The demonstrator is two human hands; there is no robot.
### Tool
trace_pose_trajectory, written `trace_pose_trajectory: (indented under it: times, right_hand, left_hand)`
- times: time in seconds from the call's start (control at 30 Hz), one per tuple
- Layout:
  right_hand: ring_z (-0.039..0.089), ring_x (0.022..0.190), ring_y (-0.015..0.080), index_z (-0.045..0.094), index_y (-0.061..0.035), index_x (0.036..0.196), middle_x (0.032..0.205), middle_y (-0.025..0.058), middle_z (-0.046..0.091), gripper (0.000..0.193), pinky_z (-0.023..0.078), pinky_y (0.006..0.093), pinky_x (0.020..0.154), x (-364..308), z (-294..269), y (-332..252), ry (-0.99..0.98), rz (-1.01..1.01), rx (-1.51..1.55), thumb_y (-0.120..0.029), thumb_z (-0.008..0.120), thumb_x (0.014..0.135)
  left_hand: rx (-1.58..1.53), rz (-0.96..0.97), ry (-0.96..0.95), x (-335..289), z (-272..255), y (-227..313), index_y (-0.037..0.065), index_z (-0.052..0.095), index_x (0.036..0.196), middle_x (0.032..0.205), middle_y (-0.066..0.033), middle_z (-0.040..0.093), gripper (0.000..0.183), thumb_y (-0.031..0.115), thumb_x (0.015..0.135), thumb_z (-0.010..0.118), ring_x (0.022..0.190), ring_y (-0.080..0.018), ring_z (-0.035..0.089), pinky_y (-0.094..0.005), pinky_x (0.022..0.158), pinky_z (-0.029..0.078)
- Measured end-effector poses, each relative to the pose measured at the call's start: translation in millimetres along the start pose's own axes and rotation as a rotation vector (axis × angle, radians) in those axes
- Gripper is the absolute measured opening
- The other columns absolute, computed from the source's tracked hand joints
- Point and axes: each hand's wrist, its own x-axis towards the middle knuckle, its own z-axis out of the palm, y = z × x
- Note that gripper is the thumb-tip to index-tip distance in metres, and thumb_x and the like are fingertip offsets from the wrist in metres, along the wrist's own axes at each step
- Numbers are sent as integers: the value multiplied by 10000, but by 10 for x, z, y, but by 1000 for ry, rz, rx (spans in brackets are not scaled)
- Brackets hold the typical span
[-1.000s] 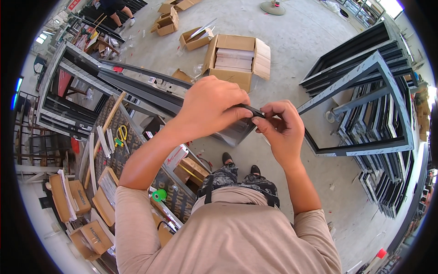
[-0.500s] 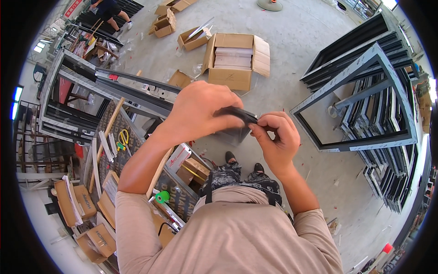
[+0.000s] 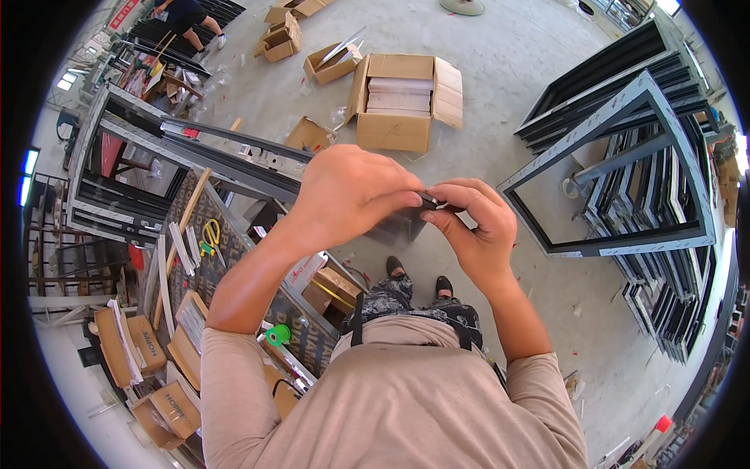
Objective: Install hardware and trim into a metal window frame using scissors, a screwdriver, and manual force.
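Observation:
In front of my chest, both hands come together at a dark, partly see-through piece point(image 3: 400, 230) that looks like a small plastic bag or film. My left hand point(image 3: 348, 191) is closed, pinching its upper edge between thumb and fingers. At the right end of that edge, the thumb and forefinger of my right hand point(image 3: 478, 228) pinch a small black part. The fingertips of the two hands almost meet there. Below them hangs the see-through portion, and my left fingers hide some of it.
An open carton point(image 3: 394, 134) of stacked pale pieces stands ahead. Dark window frames point(image 3: 601, 252) lean at the right. A workbench point(image 3: 312, 344) on the left bears scissors point(image 3: 211, 233) and a green roll point(image 3: 277, 336). Long dark profiles point(image 3: 242, 168) lie beyond it. Another person point(image 3: 191, 19) is far left.
My left fingertips have moved right, up to my right fingertips. Less of the dark edge shows between the hands. Both hands still grip the piece.

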Motion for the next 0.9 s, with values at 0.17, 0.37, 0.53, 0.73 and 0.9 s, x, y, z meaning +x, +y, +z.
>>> trace_pose_trajectory:
  times: [0.17,0.37,0.53,0.73,0.9]
  right_hand:
    - [625,722,178,677,-20,936,883,98,646,277,520,276,624,-11,10,-14,-5,19,-8,0,775,678]
    - [616,701,177,684,-26,900,830,88,642,252,495,284,618,7,-10,-21,-27,64,43,0,776,668]
    - [600,686,195,691,-40,872,765,76,633,223,473,296,607,-17,21,-45,9,17,-31,-4,766,665]
    - [598,691,205,688,-42,896,763,77,632,240,473,301,607,-38,-2,-30,5,31,-5,6,753,670]
    - [606,702,212,668,-38,947,800,81,634,278,478,310,608,-116,-11,87,-26,23,74,13,740,683]
  left_hand:
    - [12,20,8,-29,9,-25,86,702,855,789,-51,692,114,167,774,700,713,-239,646,-338,640,450]
    - [6,24,-10,-41,-7,-17,82,703,862,802,-57,693,113,153,775,700,719,-237,649,-336,656,462]
    - [-46,-29,-38,-34,-36,22,76,703,861,803,-64,690,135,182,778,703,725,-245,646,-332,652,467]
    - [-12,-123,-48,-22,22,103,98,698,800,739,-50,650,189,285,771,699,708,-262,621,-358,607,461]
    - [205,-28,111,-69,157,133,119,661,767,697,-29,613,149,254,746,720,636,-250,554,-345,604,383]
